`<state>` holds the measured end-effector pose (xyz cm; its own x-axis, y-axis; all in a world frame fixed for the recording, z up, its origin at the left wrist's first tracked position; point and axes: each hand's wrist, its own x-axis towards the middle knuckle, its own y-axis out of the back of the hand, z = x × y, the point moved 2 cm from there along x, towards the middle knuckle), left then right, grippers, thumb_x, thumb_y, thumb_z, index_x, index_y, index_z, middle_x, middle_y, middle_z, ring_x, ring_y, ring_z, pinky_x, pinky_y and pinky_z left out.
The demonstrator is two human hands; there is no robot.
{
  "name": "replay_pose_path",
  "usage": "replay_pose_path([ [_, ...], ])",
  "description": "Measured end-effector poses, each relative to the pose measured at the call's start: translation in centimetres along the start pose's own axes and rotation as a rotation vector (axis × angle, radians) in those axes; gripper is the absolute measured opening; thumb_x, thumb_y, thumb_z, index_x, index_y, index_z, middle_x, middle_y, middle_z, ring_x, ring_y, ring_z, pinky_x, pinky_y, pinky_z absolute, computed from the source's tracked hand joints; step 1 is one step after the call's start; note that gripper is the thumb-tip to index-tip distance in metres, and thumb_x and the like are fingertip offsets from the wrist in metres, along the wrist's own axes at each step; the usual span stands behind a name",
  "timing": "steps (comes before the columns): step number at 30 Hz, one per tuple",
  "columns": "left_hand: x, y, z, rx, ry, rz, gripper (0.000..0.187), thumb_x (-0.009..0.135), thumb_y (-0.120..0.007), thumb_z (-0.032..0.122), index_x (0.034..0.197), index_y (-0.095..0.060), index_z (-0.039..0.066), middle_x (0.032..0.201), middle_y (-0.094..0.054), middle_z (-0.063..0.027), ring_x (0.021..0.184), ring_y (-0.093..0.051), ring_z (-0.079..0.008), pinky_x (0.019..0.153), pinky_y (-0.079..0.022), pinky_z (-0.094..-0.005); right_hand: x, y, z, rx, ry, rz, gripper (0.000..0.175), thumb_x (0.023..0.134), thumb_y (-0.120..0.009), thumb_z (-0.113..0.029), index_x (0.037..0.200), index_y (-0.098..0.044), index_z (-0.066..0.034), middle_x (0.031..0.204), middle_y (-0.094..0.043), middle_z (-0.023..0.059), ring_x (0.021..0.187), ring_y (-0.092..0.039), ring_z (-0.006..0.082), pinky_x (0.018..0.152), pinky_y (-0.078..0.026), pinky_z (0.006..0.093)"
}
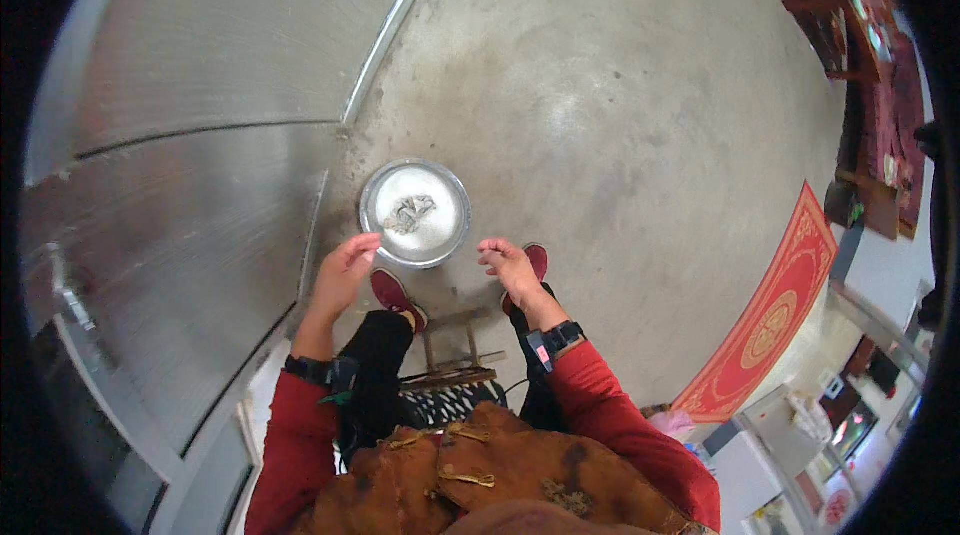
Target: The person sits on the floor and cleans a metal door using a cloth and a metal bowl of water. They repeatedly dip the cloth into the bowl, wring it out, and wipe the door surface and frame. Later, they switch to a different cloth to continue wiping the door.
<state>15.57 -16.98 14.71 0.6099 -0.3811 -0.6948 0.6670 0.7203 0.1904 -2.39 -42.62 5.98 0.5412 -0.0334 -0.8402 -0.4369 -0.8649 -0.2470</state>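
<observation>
A round metal basin (454, 248) stands on the concrete floor before me, with whitish, sudsy-looking contents. A crumpled grey cloth (411, 214) lies in its middle. Near the basin's lower left rim is my left hand (349, 269), its fingers bent and holding nothing that shows. My right hand (510, 269) hangs to the right of the basin, apart from it, fingers loosely curled and holding nothing visible. Both wrists wear dark straps.
Metal door panels (247, 220) rise along the left. A small wooden stool or chair (450, 377) is between my legs. A red patterned mat (772, 325) is at the right, with a cluttered wooden cabinet or shelf (862, 77) at the upper right.
</observation>
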Motion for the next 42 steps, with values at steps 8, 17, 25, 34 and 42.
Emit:
replay_pose_path([
  [8,-14.2,-1.4,32.7,0.270,-0.093,0.147,0.034,0.099,-0.057,0.011,0.132,-0.058,0.002,0.126,-0.065,-0.0088,0.118,-0.060,-0.0168,0.102,-0.045,-0.0303,-22.7,18.8,-18.2,-0.121,0.311,0.149,0.021,0.097,-0.055,-0.019,0.111,-0.065,-0.0083,0.104,-0.067,0.0005,0.097,-0.065,0.0142,0.084,-0.050,0.0308],
  [17,-20.5,-13.3,59.7,0.387,-0.331,0.063,0.037,0.097,-0.063,0.016,0.130,-0.060,-0.002,0.124,-0.064,-0.0102,0.115,-0.060,-0.0201,0.103,-0.046,-0.0329,-46.9,47.3,-19.6,0.301,0.382,0.696,0.017,0.094,-0.058,-0.016,0.100,-0.068,-0.0035,0.090,-0.067,0.0028,0.083,-0.065,0.0149,0.073,-0.053,0.0305],
  [25,-16.0,-20.1,69.7,0.577,-0.333,-0.155,0.040,0.100,-0.057,0.017,0.137,-0.055,0.002,0.130,-0.063,-0.0153,0.121,-0.059,-0.0255,0.102,-0.046,-0.0354,-50.6,53.6,-20.0,0.383,0.352,0.701,0.024,0.092,-0.060,-0.026,0.104,-0.069,-0.0081,0.092,-0.068,0.0025,0.078,-0.066,0.0156,0.064,-0.051,0.0319],
  [34,1.0,-23.5,64.6,0.431,-0.514,-0.203,0.038,0.099,-0.059,0.017,0.132,-0.058,-0.002,0.125,-0.063,-0.0093,0.112,-0.060,-0.0186,0.096,-0.048,-0.0314,-55.1,55.3,-27.2,0.267,0.471,0.637,0.022,0.094,-0.059,-0.027,0.109,-0.065,-0.0110,0.102,-0.065,0.0006,0.090,-0.065,0.0147,0.074,-0.050,0.0311],
  [42,12.1,-50.1,71.0,0.407,-0.745,-0.451,0.037,0.096,-0.063,0.022,0.126,-0.064,0.001,0.112,-0.066,-0.0041,0.103,-0.059,-0.0138,0.092,-0.047,-0.0287,-58.8,61.5,-17.7,0.314,0.652,0.882,0.020,0.099,-0.058,-0.025,0.108,-0.065,-0.0081,0.101,-0.066,0.0006,0.087,-0.065,0.0137,0.074,-0.050,0.0279],
])
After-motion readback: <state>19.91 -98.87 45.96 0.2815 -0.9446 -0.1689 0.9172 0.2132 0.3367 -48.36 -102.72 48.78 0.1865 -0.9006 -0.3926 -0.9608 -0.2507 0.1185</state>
